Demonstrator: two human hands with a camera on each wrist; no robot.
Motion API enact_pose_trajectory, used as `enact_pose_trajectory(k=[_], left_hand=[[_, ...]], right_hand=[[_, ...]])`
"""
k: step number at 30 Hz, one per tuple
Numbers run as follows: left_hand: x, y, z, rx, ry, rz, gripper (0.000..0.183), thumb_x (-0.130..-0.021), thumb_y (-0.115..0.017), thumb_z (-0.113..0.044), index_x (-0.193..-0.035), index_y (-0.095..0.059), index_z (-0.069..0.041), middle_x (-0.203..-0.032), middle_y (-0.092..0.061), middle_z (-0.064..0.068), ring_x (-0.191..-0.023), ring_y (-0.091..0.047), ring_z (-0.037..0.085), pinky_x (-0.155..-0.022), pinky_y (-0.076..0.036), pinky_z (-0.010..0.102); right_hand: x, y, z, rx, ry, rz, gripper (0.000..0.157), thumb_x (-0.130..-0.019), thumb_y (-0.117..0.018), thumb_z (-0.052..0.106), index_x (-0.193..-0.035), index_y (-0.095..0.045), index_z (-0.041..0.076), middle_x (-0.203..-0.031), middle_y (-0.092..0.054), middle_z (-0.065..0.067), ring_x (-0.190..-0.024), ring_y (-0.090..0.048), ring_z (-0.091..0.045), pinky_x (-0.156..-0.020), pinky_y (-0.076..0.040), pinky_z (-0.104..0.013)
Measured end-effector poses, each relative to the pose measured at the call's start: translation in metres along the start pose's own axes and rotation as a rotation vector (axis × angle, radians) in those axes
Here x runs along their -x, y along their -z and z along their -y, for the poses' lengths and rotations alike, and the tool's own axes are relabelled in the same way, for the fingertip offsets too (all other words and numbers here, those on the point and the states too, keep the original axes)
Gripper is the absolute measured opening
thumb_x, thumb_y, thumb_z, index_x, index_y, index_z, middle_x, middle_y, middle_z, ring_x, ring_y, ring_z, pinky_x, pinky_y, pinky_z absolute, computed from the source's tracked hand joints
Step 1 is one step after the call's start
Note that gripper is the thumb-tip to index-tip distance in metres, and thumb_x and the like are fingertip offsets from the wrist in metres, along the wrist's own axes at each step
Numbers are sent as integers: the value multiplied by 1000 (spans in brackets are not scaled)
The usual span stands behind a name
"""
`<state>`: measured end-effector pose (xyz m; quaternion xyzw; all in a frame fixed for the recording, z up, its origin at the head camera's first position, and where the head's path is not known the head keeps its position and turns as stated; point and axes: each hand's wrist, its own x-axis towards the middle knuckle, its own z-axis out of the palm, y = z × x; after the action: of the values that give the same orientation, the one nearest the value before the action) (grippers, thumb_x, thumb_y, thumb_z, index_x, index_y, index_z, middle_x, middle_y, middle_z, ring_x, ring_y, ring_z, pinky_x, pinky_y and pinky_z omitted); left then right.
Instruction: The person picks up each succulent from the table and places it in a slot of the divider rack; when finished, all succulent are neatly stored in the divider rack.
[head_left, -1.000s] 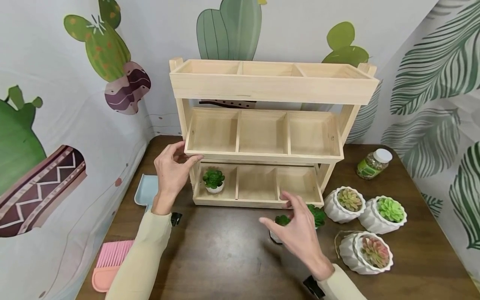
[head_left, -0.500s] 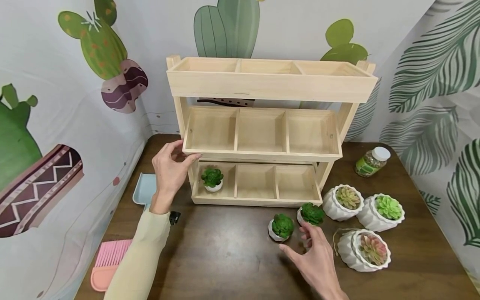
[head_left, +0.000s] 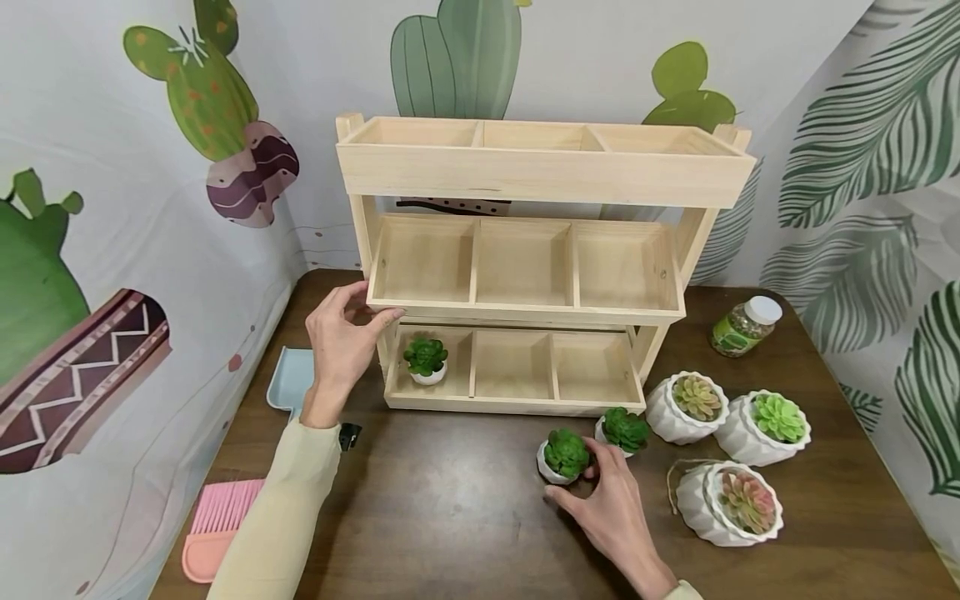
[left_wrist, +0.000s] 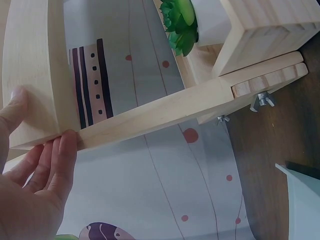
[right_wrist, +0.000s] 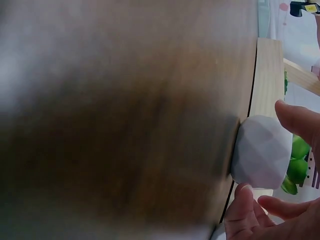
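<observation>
A three-tier wooden planter shelf [head_left: 525,315] stands at the back of the table. My left hand [head_left: 341,346] grips the left end of its middle tray, thumb [left_wrist: 15,107] on the front and fingers beneath. My right hand [head_left: 611,508] is around a small green succulent in a white faceted pot [head_left: 557,475] on the table. In the right wrist view its fingertips are right at one side of the pot [right_wrist: 262,152], and the thumb [right_wrist: 295,120] stands a little off the other side. A second small succulent [head_left: 624,429] is just behind that hand. A third [head_left: 426,358] sits in the bottom tray's left compartment.
Several larger white pots with succulents [head_left: 686,421] stand to the right, one with twine beside it. A jar with a white lid [head_left: 747,325] is behind them. A blue dustpan [head_left: 291,379] and a pink brush [head_left: 217,529] lie at the left.
My right hand has drawn back from over the small pots, then moved left to the nearer small succulent, its fingers now about the pot. My left hand stays on the middle tray.
</observation>
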<state>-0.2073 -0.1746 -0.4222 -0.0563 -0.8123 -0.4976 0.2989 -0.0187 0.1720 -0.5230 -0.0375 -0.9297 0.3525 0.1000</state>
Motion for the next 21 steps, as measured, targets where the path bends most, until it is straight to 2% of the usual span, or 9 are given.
enact_pose_trajectory(k=[7,10,12,16,21], left_hand=[[0,0,0,-5,-8,3,54,-76,-101,-9,-122,-77,7,-106,-78,23,-89,-64,-11,-84,-59,7],[0,0,0,-10,-8,2,54,-76,-101,-9,-122,-77,7,-106,-77,23,-88,-63,-14,-83,-58,5],[0,0,0,-10,-7,1,54,-76,-101,-9,-122,-77,7,-105,-77,24,-88,-63,-15,-83,-57,4],[0,0,0,-8,-7,5,54,-76,-100,-9,-122,-76,7,-105,-77,24,-88,-62,-17,-83,-56,1],[0,0,0,-14,-2,9,54,-77,-100,-10,-122,-76,7,-105,-77,24,-88,-63,-15,-83,-57,4]], right_hand=[[-4,-14,-15,-9,96,-58,79,-69,-104,33,-126,-68,-7,-95,-61,-7,-79,-55,-15,-68,-47,-31],[-4,-19,-23,3,124,-71,77,-69,-104,34,-125,-70,-6,-96,-67,-8,-80,-60,-18,-67,-50,-34],[-5,-23,-31,20,119,-64,75,-69,-104,33,-126,-71,-3,-100,-72,-8,-85,-66,-20,-70,-54,-37],[-7,-33,-47,37,104,-45,76,-69,-104,38,-129,-71,5,-106,-75,-5,-90,-69,-18,-72,-55,-32],[-7,-22,-30,-22,100,-32,72,-69,-104,34,-127,-73,4,-104,-75,-9,-86,-65,-18,-69,-51,-30]])
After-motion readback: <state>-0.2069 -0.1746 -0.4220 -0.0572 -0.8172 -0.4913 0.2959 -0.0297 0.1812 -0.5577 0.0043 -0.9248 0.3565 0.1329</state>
